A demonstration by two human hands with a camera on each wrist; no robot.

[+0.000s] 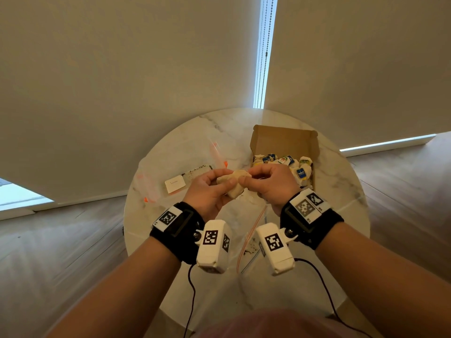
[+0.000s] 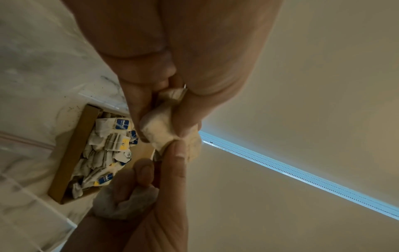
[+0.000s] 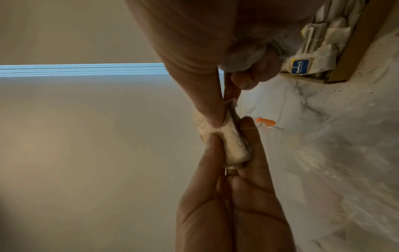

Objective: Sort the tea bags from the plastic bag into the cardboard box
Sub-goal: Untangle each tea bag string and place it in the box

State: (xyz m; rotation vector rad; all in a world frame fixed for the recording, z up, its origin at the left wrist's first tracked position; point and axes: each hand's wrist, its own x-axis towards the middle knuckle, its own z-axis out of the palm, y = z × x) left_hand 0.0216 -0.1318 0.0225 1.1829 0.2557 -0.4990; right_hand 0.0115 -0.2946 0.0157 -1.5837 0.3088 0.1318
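Observation:
Above the middle of the round marble table [image 1: 341, 191], both hands hold one pale tea bag [image 1: 233, 185]. My left hand [image 1: 224, 180] pinches its left end between thumb and fingers. My right hand [image 1: 246, 178] pinches the right end. The wrist views show the same tea bag [image 2: 159, 133] [image 3: 233, 145] squeezed between the fingertips of both hands. A second crumpled tea bag [image 2: 127, 202] [image 3: 252, 44] is tucked in the right palm. The open cardboard box [image 1: 285, 142] behind the right hand holds several tea bags [image 1: 290, 164] with blue and yellow tags. A clear plastic bag [image 1: 251, 230] lies under the wrists.
More clear plastic bags with orange zips [image 1: 217, 152] [image 1: 147, 189] lie at the left of the table. A white card [image 1: 175, 183] and a dark speckled strip [image 1: 197, 171] sit left of the hands. Tea crumbs dot the marble near the box [image 3: 356, 80]. Wooden floor surrounds the table.

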